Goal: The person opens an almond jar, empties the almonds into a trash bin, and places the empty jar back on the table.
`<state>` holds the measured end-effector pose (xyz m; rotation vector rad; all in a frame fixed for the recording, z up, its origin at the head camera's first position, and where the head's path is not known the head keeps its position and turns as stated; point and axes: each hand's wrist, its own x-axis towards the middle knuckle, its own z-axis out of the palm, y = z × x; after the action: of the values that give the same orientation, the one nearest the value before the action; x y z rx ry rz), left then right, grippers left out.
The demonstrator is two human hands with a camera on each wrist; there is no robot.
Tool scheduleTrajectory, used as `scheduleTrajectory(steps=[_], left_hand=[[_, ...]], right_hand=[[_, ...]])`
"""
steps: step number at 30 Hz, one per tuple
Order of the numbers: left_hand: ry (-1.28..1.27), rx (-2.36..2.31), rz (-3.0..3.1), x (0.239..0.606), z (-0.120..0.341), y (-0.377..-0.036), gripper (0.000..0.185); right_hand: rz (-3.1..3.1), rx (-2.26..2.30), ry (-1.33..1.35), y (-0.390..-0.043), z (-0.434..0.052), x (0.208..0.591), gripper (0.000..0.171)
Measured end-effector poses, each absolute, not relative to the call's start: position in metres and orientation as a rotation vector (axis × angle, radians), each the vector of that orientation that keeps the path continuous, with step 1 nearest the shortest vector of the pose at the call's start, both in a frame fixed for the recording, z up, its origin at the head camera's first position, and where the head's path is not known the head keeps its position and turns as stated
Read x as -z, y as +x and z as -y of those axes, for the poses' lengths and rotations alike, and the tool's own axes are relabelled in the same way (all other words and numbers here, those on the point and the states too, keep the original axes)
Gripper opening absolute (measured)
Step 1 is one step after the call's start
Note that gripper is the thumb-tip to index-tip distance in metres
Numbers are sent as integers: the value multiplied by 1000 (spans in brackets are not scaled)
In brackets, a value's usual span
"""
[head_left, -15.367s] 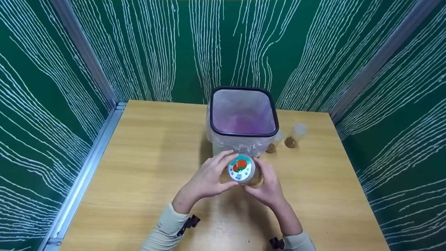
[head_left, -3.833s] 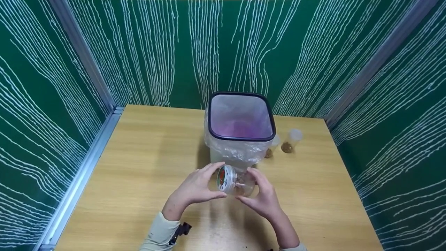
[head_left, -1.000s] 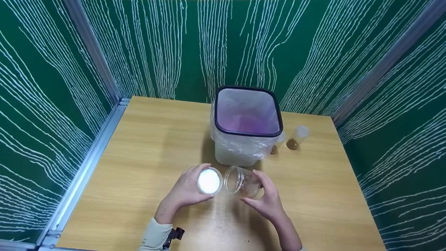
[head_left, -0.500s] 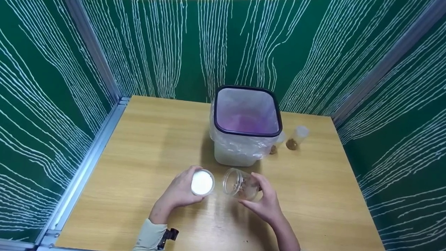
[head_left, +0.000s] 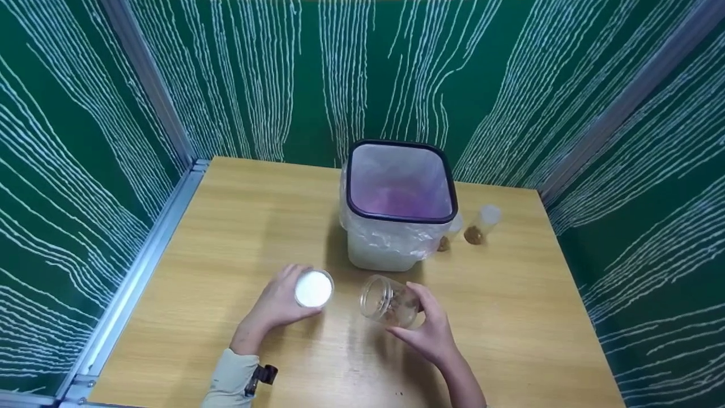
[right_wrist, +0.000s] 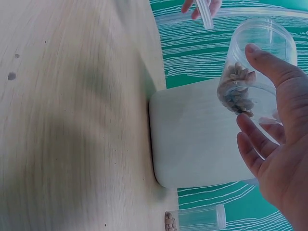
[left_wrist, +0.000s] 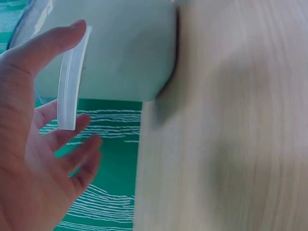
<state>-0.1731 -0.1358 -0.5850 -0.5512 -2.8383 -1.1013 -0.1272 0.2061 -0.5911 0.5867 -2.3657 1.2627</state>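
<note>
My left hand (head_left: 281, 300) grips a round jar lid (head_left: 314, 289) by its edge, the white inner side facing the head camera. Seen edge-on in the left wrist view, the lid (left_wrist: 73, 79) sits between thumb and fingers. My right hand (head_left: 431, 328) holds a clear plastic jar (head_left: 391, 301), tilted with its uncovered mouth toward the left hand. Several small brown pieces (right_wrist: 238, 89) lie inside the jar, gathered along its lower side in the right wrist view. Lid and jar are apart, both above the table in front of the bin.
A bin (head_left: 382, 252) with a black rim and a clear plastic liner stands behind the hands. Right of it stand two clear containers with brown contents, one nearer the bin (head_left: 450, 233), the other further right (head_left: 483, 224). Green walls (head_left: 306, 85) enclose the wooden table (head_left: 238, 238).
Earlier the lid was on the jar; by one second ago it was off. Since then my left hand has carried the lid further left, while the right hand and jar have barely moved.
</note>
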Motion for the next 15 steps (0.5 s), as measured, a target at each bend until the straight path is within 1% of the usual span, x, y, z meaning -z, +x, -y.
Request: scheduleTrajectory(steps=[3,8,15], left_hand=[[-539,1098,2793,588,141,-179,87],[-432,1146,2781,592,148,-187,88],[-350,1200,2764,594,154,-202,89]], right_hand=[[2357,-1277,581,-126,-205,593,93],[2353,-1279,569,-124,-199,591,95],[2313,-1330,582,-119,-184,566,93]])
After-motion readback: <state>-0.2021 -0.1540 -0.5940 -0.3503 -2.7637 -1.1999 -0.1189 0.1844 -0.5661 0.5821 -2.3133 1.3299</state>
